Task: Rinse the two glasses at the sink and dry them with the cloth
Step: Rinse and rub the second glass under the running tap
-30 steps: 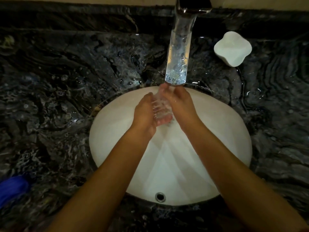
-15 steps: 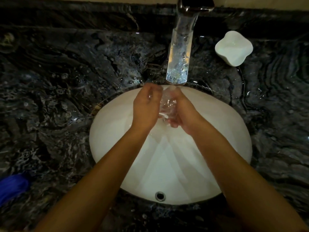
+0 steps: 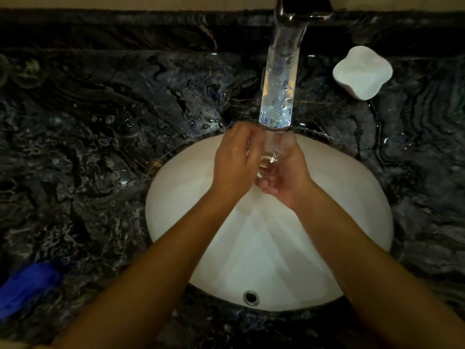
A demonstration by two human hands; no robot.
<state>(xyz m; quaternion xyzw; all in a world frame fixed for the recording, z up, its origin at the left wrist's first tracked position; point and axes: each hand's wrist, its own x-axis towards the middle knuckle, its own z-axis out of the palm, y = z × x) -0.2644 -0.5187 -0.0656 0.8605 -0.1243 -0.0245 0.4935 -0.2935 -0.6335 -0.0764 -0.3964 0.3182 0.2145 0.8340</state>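
Observation:
A clear drinking glass [image 3: 270,159] is held over the white sink basin [image 3: 352,210], just under the tap's spout [image 3: 276,96]. My right hand [image 3: 286,182] cups and grips the glass from below and the right. My left hand [image 3: 232,162] wraps its fingers over the glass's left side and rim. Both hands hide much of the glass. A blue cloth [image 3: 27,285] lies on the dark counter at the near left. I see only one glass.
A dark marbled counter [image 3: 88,147], wet with splashes, surrounds the basin. A white soap dish [image 3: 362,71] sits at the back right. The overflow hole [image 3: 250,297] is at the basin's near edge. The tap body [image 3: 302,8] stands at the back.
My left hand has slid up over the glass toward the spout. My right hand has turned under the glass, and the glass has rotated between the palms.

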